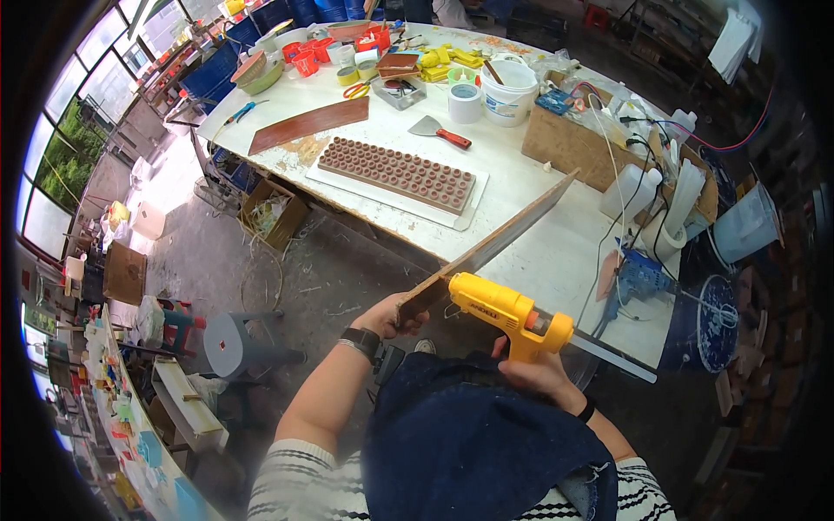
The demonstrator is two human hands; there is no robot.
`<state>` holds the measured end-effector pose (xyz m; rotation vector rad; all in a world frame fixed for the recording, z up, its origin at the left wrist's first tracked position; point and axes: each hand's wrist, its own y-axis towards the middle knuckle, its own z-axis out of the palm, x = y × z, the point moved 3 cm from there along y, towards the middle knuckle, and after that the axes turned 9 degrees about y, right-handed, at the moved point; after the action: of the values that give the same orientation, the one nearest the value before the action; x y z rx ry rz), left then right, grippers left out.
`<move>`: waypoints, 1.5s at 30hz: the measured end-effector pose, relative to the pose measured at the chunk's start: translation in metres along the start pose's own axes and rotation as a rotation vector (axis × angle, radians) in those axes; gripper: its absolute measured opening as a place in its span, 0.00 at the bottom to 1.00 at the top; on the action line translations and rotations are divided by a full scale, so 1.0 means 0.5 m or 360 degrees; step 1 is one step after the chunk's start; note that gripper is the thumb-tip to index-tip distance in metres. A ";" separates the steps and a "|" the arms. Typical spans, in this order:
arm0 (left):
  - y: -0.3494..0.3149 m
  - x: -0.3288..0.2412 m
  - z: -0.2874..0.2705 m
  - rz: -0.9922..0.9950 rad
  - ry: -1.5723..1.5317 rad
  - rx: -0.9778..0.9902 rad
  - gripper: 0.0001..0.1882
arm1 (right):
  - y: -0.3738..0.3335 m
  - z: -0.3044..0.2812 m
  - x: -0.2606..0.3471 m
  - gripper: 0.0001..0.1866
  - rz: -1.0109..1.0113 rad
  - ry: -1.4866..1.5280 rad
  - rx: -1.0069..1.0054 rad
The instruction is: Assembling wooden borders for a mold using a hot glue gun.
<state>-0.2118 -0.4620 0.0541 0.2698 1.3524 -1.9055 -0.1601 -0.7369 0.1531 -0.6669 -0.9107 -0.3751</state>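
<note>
My left hand is closed around the near end of a long brown board, which stands on edge and slants away over the table's front edge. In my right hand is a yellow hot glue gun with a clear glue stick coming out of its back. The gun's nozzle end is at the board's face, close to my left hand; whether it touches I cannot tell. Beyond the board, a brown block with rows of round studs lies on a white panel.
On the white table lie a scraper with a red handle, a curved brown strip and yellow-handled scissors. A white bucket stands behind. Bottles, cords and a cardboard box crowd the right. A grey stool stands left.
</note>
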 end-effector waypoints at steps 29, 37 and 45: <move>-0.004 0.005 0.000 -0.0017 0.0046 -0.0061 0.09 | -0.001 0.028 0.016 0.28 -0.0250 -0.0067 0.0203; 0.002 0.006 -0.008 -0.0057 -0.0126 0.0128 0.07 | 0.012 -0.021 -0.001 0.21 -0.0142 0.0009 -0.0057; -0.014 -0.006 0.008 -0.0088 -0.0194 0.0187 0.09 | 0.019 -0.039 0.003 0.22 -0.0211 0.0030 -0.0164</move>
<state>-0.2136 -0.4632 0.0623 0.1725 1.1808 -2.0174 -0.1422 -0.7432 0.1423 -0.6981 -0.9246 -0.5484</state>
